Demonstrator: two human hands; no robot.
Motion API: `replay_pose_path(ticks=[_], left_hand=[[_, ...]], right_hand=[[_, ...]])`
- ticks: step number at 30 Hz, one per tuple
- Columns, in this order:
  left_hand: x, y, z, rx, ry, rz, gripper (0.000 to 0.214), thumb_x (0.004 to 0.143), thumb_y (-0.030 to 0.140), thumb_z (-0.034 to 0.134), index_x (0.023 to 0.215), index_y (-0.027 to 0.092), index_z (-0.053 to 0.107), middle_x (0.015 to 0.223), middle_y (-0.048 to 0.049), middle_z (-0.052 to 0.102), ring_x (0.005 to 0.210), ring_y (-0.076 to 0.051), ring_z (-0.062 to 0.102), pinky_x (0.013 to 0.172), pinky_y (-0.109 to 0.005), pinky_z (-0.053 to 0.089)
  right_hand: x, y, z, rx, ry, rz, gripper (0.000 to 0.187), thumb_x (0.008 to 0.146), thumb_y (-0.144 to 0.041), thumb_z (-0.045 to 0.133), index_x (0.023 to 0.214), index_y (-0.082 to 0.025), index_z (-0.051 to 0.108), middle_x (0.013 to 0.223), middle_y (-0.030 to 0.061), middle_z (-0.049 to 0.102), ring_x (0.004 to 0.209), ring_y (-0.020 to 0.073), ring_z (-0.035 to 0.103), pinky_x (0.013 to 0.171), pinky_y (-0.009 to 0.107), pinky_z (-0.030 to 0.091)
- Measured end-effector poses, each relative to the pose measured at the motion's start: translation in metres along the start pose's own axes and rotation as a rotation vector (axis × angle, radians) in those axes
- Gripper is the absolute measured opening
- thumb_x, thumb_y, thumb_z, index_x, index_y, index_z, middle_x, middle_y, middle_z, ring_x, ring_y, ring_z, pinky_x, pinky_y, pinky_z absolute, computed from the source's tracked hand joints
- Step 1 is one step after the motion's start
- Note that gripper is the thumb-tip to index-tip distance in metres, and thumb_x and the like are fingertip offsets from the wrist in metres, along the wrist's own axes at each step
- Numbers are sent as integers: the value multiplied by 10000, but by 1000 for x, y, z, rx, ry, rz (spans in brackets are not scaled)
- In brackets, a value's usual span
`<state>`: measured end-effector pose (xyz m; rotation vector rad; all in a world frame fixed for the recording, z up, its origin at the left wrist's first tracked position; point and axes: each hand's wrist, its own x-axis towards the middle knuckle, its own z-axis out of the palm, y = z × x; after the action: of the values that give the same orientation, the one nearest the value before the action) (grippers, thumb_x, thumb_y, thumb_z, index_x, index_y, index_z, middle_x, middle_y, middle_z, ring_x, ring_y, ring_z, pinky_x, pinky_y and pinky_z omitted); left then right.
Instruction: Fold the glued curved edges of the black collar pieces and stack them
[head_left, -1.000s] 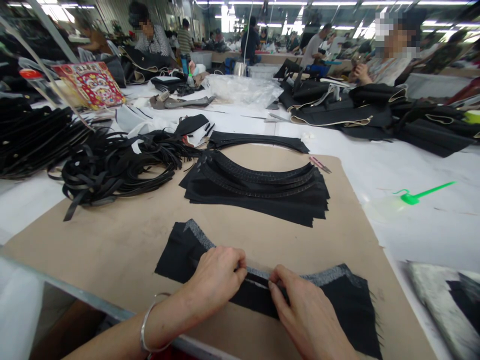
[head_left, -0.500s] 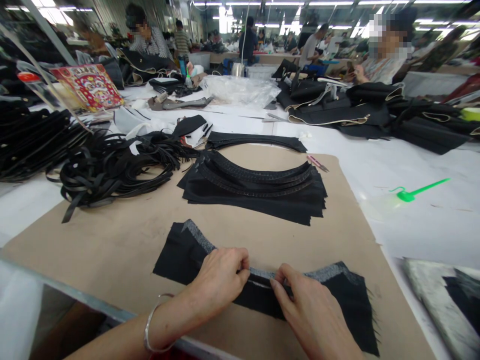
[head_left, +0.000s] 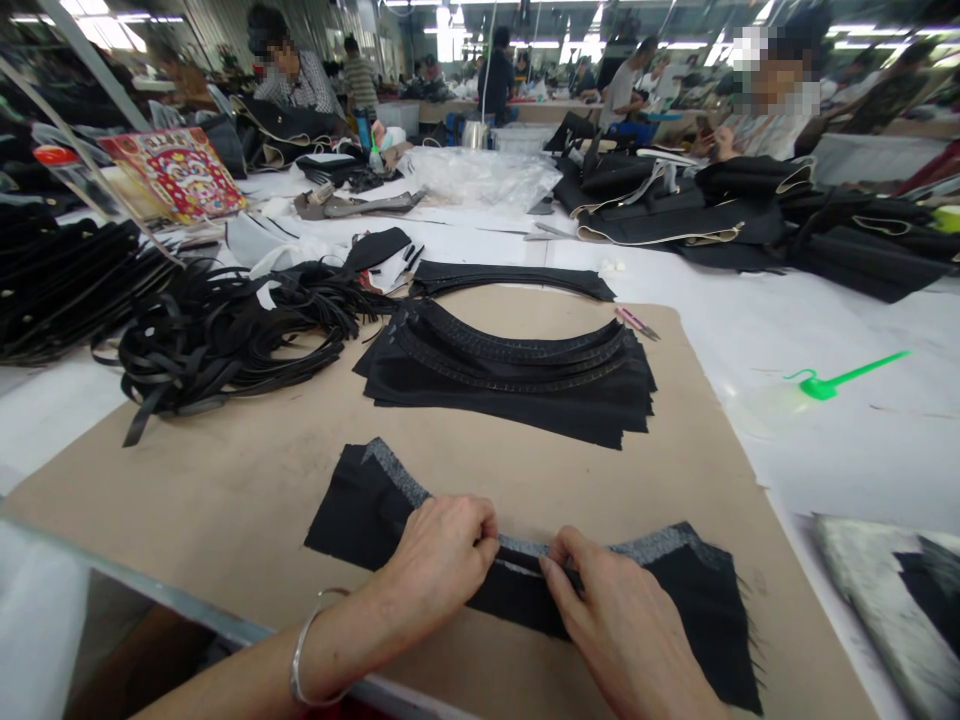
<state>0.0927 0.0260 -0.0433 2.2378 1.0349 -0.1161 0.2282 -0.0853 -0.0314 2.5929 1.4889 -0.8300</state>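
A curved black fabric piece (head_left: 517, 598) with a grey speckled strip along its far edge lies on the brown board (head_left: 247, 500) before me. My left hand (head_left: 448, 548) pinches that edge left of the middle, thumb against fingertips. Just to the right, my right hand (head_left: 611, 595) pinches the same edge, its thumb on the near side. Between the two hands the edge is folded over, and a thin pale line shows along the fold. The fingertips partly hide the cloth they grip. Beyond lies a stack of black fabric pieces (head_left: 495, 400) with curved upper edges.
Coiled black straps (head_left: 217, 340) lie at left. Small pink-handled snips (head_left: 636, 322) rest by the stack's far right corner. A clear bottle with a green spout (head_left: 821, 385) stands at right. Black bag parts (head_left: 675, 220) are heaped farther back, where other people sit working.
Both hands keep the same pinch on the fabric, which has hardly moved. The view has shifted very slightly.
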Motion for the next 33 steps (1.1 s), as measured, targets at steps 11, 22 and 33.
replay_pose_path(ticks=[11,22,33], left_hand=[[-2,-1,1,-9,9,-25,155,784,216,541,724,232,683,687,-2,687,663,-171,621,579,-262,330],[-2,-1,2,-12,3,-35,142,787,229,553,710,225,673,682,-8,683,663,-176,615,582,-263,321],[-3,0,2,-12,-5,-35,153,792,205,542,721,211,677,686,-16,680,655,-171,616,576,-258,330]], right_hand=[[-1,-1,-2,-19,-5,11,193,964,-263,424,828,-263,561,746,15,691,777,261,678,577,284,249],[1,0,-1,-24,9,9,196,964,-259,425,836,-261,574,741,12,692,770,248,682,575,284,264],[1,-1,-2,-37,39,-9,208,962,-249,432,816,-257,580,731,10,699,745,238,687,559,277,269]])
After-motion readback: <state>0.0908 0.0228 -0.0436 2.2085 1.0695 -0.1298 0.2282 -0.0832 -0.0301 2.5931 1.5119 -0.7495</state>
